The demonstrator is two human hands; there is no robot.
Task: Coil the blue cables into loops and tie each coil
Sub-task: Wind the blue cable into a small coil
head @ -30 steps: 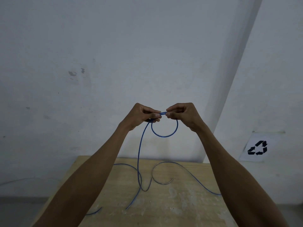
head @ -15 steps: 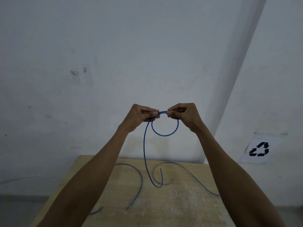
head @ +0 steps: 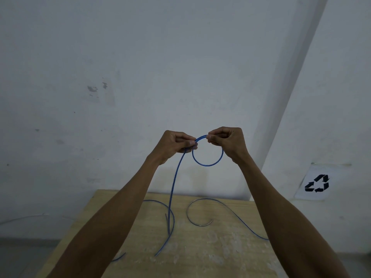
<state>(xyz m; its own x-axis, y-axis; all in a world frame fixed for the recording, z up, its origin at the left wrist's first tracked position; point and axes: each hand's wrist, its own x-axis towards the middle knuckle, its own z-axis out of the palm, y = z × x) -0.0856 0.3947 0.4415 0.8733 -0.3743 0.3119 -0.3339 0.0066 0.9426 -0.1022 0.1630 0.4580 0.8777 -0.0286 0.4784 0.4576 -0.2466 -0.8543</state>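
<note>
Against the white wall (head: 140, 77), both hands are raised above the far end of the wooden bench (head: 210, 255), close together at the same height.

The left hand (head: 174, 144) is closed, thumb and fingers pinched on the blue cable (head: 207, 163) at the left side of a small round loop. From just under this pinch a long strand of the same cable drops in a gentle curve down to the bench, touching down near the middle of its far half.

Between the hands, the loop hangs in the air below the knuckles, its top arc bridging the narrow gap from one pinch to the other.

The right hand (head: 227, 141) is likewise closed, fingers curled in and fingertips pinched on the top right of the loop; the loop's right side runs down just beside the heel of this hand.

On the bench below, well apart from the hands, more blue cable lies loose: one curved length (head: 160, 205) sweeps from the left forearm toward the near left, and a second S-shaped length (head: 230, 211) curls at the centre and runs off behind the right forearm. How these lengths join cannot be told.

On the right, a paper sheet with a black recycling symbol (head: 317, 183) is stuck to the wall.
</note>
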